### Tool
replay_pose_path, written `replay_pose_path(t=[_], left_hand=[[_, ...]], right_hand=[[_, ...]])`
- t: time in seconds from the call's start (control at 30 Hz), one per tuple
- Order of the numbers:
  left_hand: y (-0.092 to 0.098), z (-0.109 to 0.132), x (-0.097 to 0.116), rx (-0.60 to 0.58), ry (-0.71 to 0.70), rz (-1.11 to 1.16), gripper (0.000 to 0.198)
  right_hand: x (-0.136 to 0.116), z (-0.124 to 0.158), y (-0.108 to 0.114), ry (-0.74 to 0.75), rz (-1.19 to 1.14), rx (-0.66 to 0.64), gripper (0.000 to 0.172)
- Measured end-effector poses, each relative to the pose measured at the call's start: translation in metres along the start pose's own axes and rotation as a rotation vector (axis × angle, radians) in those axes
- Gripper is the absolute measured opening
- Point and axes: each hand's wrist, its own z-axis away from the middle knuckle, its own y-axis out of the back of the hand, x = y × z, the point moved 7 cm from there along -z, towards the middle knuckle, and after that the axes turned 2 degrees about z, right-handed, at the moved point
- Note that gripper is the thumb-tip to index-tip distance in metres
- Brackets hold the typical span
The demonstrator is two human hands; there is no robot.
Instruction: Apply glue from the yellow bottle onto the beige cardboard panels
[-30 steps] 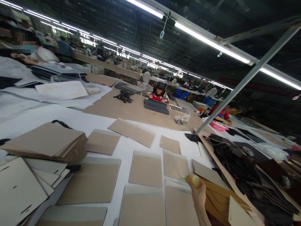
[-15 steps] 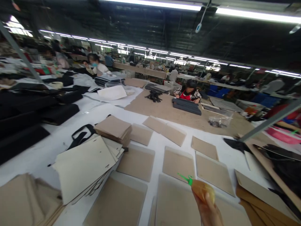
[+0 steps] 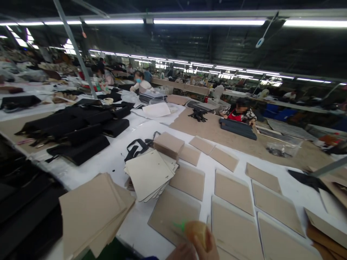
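Head view. The right hand is seen at the lower edge, only partly in frame. Its fingers are closed around an amber squeeze bottle, which is held up off the white table. The bottle's green nozzle is pointed away from the fingers, to their left, and is seen over a flat brown panel. The nozzle is blurred, so contact with the panel cannot be told. The left hand is not shown.

Just right of the fingers another brown panel is laid flat. Beyond the fingertips, further single panels are spread in rows on the table, set apart by narrow gaps.

Left of the fingers a thick pile of brown boards is placed at the table edge. Beyond the fingers and to the left, a fanned stack of pale slotted boards is seen, with a small brown stack just behind it and black straps beside it. Black bags are laid further left.

Far beyond the fingers a seated co-worker is shown behind a dark grey stack. A clear plastic bag is seen well to the right of that stack.
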Motion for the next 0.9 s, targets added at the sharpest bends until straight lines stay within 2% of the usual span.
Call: replay_pose_path(t=[0.1,0.17,0.2,0.3,0.37,0.47,0.57,0.67,0.8,0.9], left_hand=[[0.01,0.037,-0.008,0.02,0.048,-0.036,0.008],[0.027,0.07,-0.024,0.018,0.156,-0.066,0.01],[0.039,0.087,-0.036,0.032,0.265,-0.09,0.011],[0.077,0.136,-0.083,0.122,0.722,-0.143,0.018],[0.093,0.152,-0.108,0.167,0.892,-0.09,0.031],[0.103,0.15,-0.137,0.224,0.959,0.095,0.043],[0.108,0.141,-0.156,0.255,0.995,0.291,0.048],[0.116,0.135,-0.162,0.236,1.018,0.392,0.052],[0.126,0.133,-0.16,0.204,1.039,0.397,0.059],[0.126,0.134,-0.159,0.183,1.045,0.387,0.062]], right_hand=[[-0.01,0.02,-0.023,0.009,0.035,-0.012,0.076],[-0.015,0.03,-0.035,0.021,0.033,-0.026,0.078],[-0.017,0.034,-0.041,0.024,0.03,-0.033,0.079],[-0.02,0.043,-0.057,0.015,0.015,-0.051,0.083],[-0.022,0.048,-0.069,0.012,-0.003,-0.071,0.084],[-0.027,0.054,-0.089,0.018,-0.029,-0.115,0.085],[-0.031,0.059,-0.105,0.023,-0.01,-0.144,0.082],[-0.035,0.063,-0.113,0.039,0.026,-0.153,0.08],[-0.038,0.067,-0.121,0.053,0.036,-0.165,0.076],[-0.036,0.069,-0.124,0.052,0.049,-0.163,0.075]])
